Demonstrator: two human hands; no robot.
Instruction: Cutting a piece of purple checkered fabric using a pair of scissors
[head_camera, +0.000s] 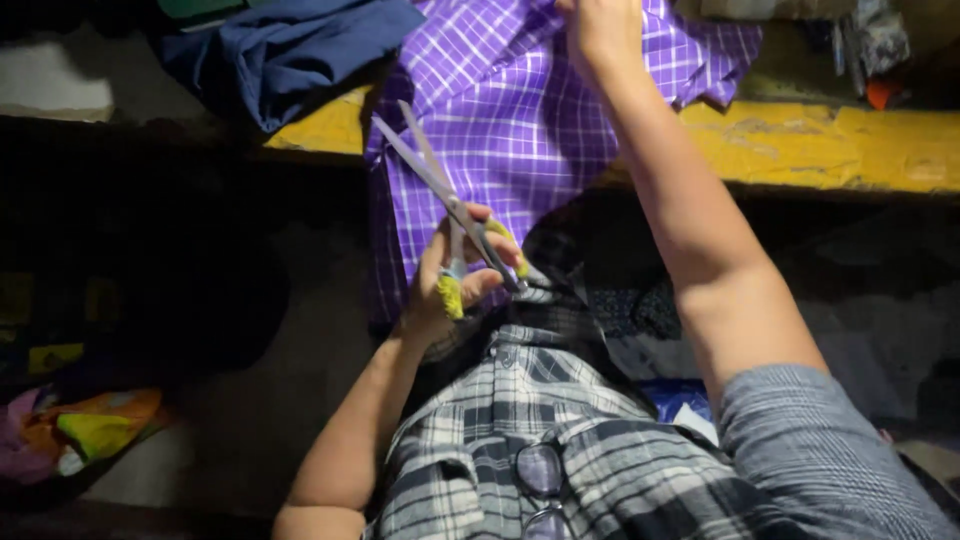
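The left hand (450, 280) grips a pair of scissors (440, 190) by the yellow-wrapped handles, fingers through the loops, blades parted and pointing up and away along the hanging edge of the purple checked cloth (520, 110). The cloth drapes over the yellow worktop (800, 145), directly ahead of both hands. The right hand (600, 30), arm stretched forward, presses or pinches the cloth's far part; its fingers are cut off, so I cannot tell its grip.
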